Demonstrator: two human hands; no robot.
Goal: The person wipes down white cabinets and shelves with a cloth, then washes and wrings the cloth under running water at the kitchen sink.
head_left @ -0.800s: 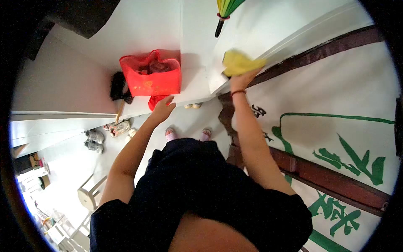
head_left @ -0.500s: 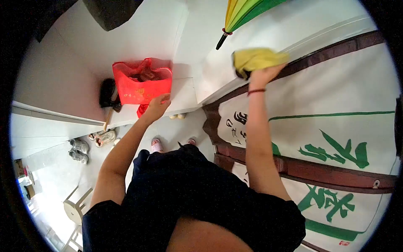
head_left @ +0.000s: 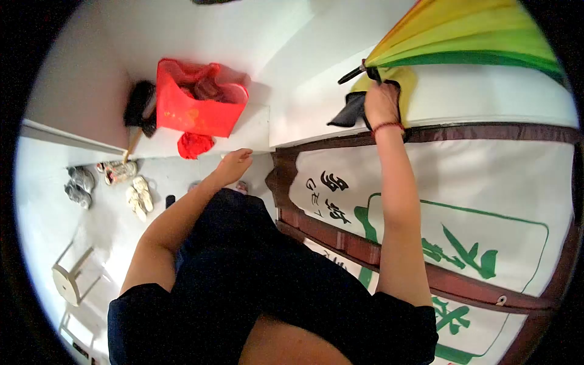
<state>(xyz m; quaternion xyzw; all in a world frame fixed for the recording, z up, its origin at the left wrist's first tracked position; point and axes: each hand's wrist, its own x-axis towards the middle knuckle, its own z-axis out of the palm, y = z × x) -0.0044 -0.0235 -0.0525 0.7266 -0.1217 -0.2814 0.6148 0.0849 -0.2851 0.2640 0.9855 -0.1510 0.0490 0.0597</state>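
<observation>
My right hand (head_left: 382,109) is closed on a yellow and black cloth (head_left: 350,111) at the white ledge on the right. Beside the cloth is the black handle of a yellow-green umbrella (head_left: 462,42), leaning with its handle pointing left; whether my fingers touch it is hard to tell. My left hand (head_left: 234,167) hovers with nothing in it, fingers loosely bent and slightly apart, below a red bag (head_left: 194,118). That bag stands on a white shelf, its top gaping around contents I cannot make out.
A dark brush (head_left: 139,106) with a wooden handle rests left of the bag. Grey shoes (head_left: 80,185) and cream shoes (head_left: 140,198) lie on the floor, with a stool (head_left: 66,285) farther down. Dark-framed cloth panels (head_left: 486,176) with green and black characters fill the right.
My right hand has moved down with the cloth, to beside the umbrella handle. The view has shifted, bringing more of the umbrella into sight. My left hand now shows farther from the bag.
</observation>
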